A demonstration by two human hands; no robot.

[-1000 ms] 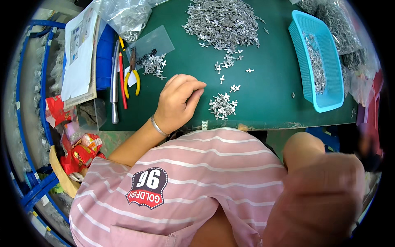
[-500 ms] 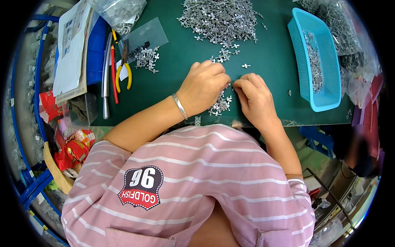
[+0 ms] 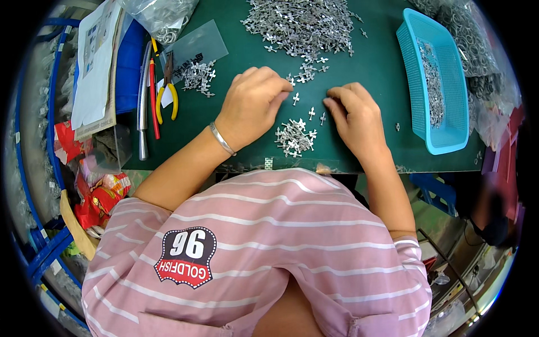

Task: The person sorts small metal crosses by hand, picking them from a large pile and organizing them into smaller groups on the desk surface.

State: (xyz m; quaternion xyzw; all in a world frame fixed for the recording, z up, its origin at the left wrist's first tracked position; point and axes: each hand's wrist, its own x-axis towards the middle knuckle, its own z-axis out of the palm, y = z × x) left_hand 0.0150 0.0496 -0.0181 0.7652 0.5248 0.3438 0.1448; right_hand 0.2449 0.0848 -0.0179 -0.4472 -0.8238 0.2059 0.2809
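Observation:
My left hand [image 3: 252, 104] is closed, thumb and forefinger nearly together beside a small grey metal cross-shaped piece [image 3: 291, 80]; what sits in its fingertips, if anything, is too small to tell. My right hand [image 3: 357, 118] is also closed, fingers curled and thumb against the forefinger, with any held piece hidden. Between the hands, single cross-shaped pieces [image 3: 296, 99] lie apart on the green tabletop [image 3: 224, 163]. Closer to me is a small heap of the same pieces [image 3: 295, 138]. A large heap [image 3: 297, 25] spreads at the far middle, with a loose trail toward my hands.
On the right stands a blue plastic basket [image 3: 418, 95] with small grey pieces, beside bags of metal rings [image 3: 466, 39]. Leftward lie yellow-handled pliers [image 3: 174, 104], a red pen-like stick [image 3: 154, 106], a metal rod [image 3: 142, 112], a clear bag [image 3: 208, 42] and papers [image 3: 95, 62].
My hands have drawn apart: the left moved left and slightly away from me, the right slightly away. The small heap is uncovered, and several single pieces now show between the hands.

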